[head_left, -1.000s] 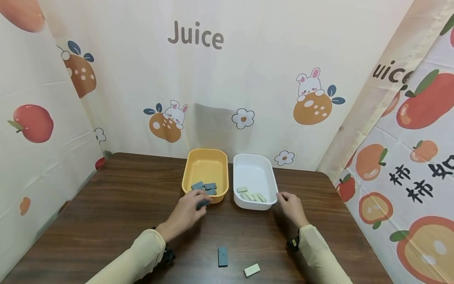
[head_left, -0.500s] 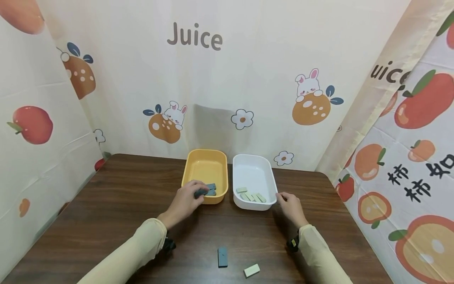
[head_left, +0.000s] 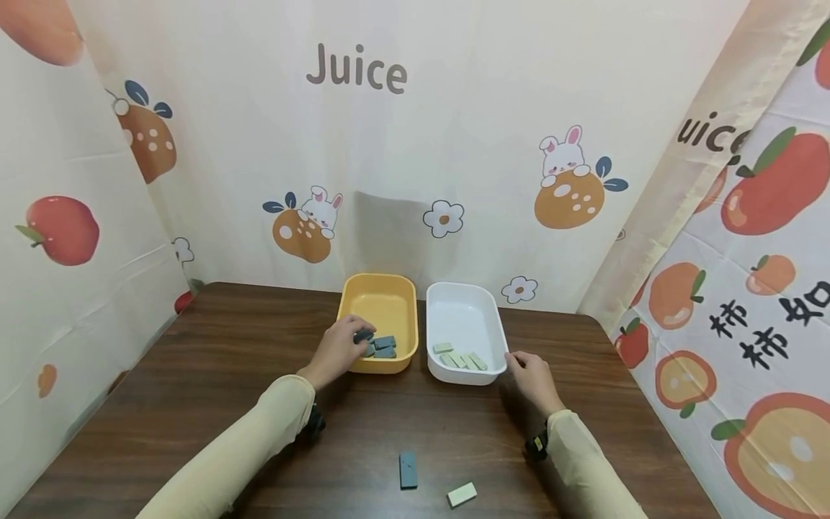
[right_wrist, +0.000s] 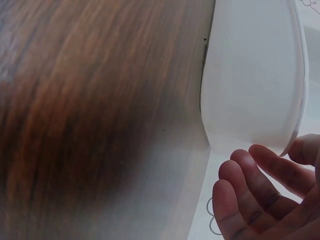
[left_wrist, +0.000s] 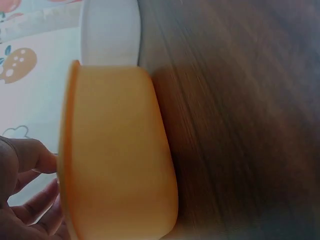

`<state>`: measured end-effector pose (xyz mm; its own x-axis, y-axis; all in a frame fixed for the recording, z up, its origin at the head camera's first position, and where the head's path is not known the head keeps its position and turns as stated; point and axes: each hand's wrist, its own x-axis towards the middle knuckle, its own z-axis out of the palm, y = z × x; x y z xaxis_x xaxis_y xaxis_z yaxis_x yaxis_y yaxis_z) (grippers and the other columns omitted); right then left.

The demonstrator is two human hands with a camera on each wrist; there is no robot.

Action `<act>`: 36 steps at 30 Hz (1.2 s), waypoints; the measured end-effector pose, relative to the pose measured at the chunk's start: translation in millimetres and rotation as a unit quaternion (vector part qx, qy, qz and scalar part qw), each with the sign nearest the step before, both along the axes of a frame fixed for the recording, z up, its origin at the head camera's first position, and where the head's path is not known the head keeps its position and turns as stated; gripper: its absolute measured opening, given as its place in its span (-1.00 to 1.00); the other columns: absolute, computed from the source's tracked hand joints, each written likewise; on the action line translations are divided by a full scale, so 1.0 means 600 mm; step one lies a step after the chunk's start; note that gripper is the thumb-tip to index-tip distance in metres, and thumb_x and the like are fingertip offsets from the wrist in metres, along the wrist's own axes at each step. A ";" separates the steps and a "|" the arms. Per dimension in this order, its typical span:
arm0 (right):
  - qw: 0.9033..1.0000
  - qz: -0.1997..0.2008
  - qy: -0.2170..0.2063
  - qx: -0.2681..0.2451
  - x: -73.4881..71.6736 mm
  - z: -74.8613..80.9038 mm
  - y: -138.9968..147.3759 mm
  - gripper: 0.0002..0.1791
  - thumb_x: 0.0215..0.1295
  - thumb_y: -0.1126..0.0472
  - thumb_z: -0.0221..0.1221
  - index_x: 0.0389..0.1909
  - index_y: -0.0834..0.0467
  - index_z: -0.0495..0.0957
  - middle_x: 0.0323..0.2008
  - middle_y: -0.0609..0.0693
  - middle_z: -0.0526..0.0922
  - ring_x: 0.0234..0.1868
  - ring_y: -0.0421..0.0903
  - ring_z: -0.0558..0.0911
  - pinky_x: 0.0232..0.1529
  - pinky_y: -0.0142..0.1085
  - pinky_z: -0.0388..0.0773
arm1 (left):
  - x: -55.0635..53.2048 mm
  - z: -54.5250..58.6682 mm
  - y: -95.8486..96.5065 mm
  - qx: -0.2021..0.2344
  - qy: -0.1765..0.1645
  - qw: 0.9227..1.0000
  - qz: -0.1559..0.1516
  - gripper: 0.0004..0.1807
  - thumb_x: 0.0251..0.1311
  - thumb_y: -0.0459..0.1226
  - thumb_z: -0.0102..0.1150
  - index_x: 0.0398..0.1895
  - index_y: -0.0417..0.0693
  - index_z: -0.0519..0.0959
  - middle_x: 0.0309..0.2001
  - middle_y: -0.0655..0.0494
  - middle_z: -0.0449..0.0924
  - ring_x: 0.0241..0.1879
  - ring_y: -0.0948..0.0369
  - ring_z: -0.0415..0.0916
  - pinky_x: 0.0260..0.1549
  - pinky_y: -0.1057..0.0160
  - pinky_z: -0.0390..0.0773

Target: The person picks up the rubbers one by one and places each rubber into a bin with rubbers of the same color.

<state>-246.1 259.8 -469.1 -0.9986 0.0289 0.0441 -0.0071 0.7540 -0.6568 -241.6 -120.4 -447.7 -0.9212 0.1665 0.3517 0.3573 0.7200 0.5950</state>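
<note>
My left hand (head_left: 339,347) holds a small slate-blue block (head_left: 364,336) over the near left part of the yellow bin (head_left: 407,310). In the left wrist view the bin's wall (left_wrist: 115,150) hides the block and the fingertips. Several slate-blue blocks (head_left: 385,342) lie inside at the near end. My right hand (head_left: 534,380) is at the near right corner of the white bin (head_left: 463,306), thumb and index finger pinching its rim, the other fingers loosely extended (right_wrist: 227,200). Several pale green blocks (head_left: 456,360) lie at the near end of the white bin.
Another slate-blue block (head_left: 408,471) and a pale green block (head_left: 462,494) lie on the brown wood table (head_left: 259,324) near its front. Both bins stand side by side against a printed curtain (head_left: 454,144) at the back.
My left hand has moved away from me and slightly left with the slate-blue block, from the yellow bin's near edge to over its inside. The right hand has stayed at the white bin.
</note>
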 end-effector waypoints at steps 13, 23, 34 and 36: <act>1.000 -0.008 -0.011 -0.007 0.009 0.000 -0.002 -0.59 0.47 0.08 -0.01 0.02 0.31 0.62 -0.11 0.22 0.69 -0.25 -0.02 0.55 -0.21 -0.17 0.53 | -0.042 -0.009 0.012 -0.056 -0.046 0.997 0.009 -0.77 0.13 -0.43 0.24 -0.13 -0.16 0.70 -0.08 -0.04 0.62 0.00 -0.01 0.54 0.04 -0.04 0.51; 1.000 -0.004 -0.010 -0.022 0.004 -0.003 0.001 -0.60 0.48 0.09 -0.02 -0.07 0.31 0.64 -0.34 0.12 0.70 -0.37 -0.09 0.58 -0.33 -0.24 0.54 | -0.079 -0.005 0.019 -0.146 -0.069 0.987 -0.003 -0.71 0.13 -0.50 0.14 -0.10 -0.17 0.69 -0.12 -0.08 0.61 -0.05 -0.04 0.53 0.01 0.02 0.53; 1.000 -0.002 -0.003 -0.024 0.003 -0.001 -0.001 -0.59 0.48 0.09 -0.02 -0.06 0.32 0.65 -0.32 0.20 0.72 -0.36 -0.06 0.65 -0.28 -0.17 0.59 | -0.112 -0.015 0.022 -0.178 -0.081 0.981 -0.015 -0.74 0.08 -0.52 0.14 -0.16 -0.22 0.69 -0.18 -0.09 0.62 -0.11 -0.02 0.54 0.01 0.03 0.54; 1.000 -0.003 -0.004 -0.024 0.002 0.000 -0.001 -0.59 0.48 0.09 -0.03 -0.07 0.32 0.65 -0.31 0.21 0.72 -0.35 -0.06 0.65 -0.28 -0.18 0.59 | -0.118 -0.017 0.021 -0.183 -0.088 0.979 -0.017 -0.72 0.08 -0.53 0.12 -0.15 -0.21 0.69 -0.17 -0.08 0.63 -0.10 -0.01 0.55 0.01 0.03 0.54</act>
